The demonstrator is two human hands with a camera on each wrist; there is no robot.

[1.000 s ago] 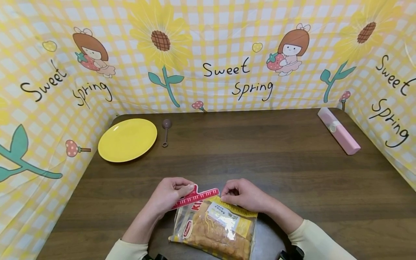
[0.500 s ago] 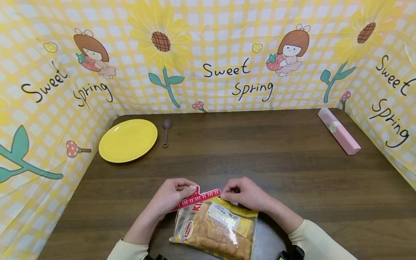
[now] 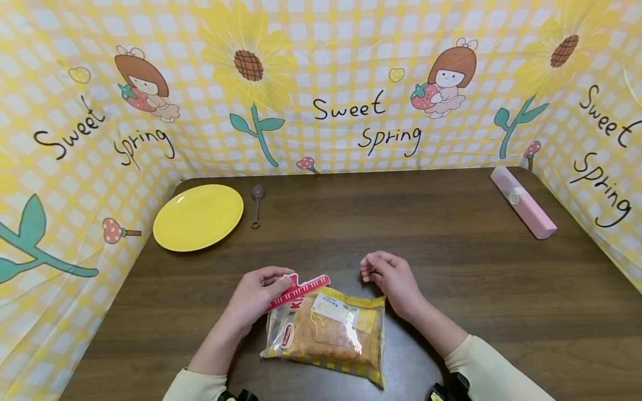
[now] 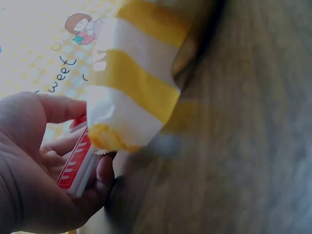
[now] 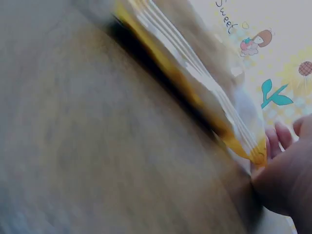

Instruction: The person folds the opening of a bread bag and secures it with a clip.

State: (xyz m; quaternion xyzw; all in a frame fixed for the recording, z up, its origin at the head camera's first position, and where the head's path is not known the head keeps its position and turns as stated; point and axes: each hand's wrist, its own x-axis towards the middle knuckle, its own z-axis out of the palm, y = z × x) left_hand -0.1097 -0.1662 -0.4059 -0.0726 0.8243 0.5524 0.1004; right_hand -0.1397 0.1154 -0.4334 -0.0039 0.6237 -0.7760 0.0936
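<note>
My left hand (image 3: 253,298) grips a red bag clip (image 3: 302,291) with a white piano-key pattern, thumb on its tab. The clip lies along the top left edge of a clear and yellow bag of bread (image 3: 333,334). In the left wrist view, fingers wrap around the clip (image 4: 75,168) beside the bag's yellow-and-white striped end (image 4: 136,73). My right hand (image 3: 393,281) is off the bag, just beyond its top right corner, with loosely curled fingers and nothing in them. The right wrist view shows the bag's pleated side (image 5: 195,73) near that hand.
A yellow plate (image 3: 198,217) sits at the back left of the brown table (image 3: 391,217), with a small brown spoon (image 3: 257,206) beside it. A pink and white oblong case (image 3: 523,201) lies at the back right. Patterned cloth (image 3: 341,67) surrounds the table on three sides.
My right hand has let go of the bag's top edge and moved up and right. The bag and clip, with my left hand, have shifted slightly left and away from me.
</note>
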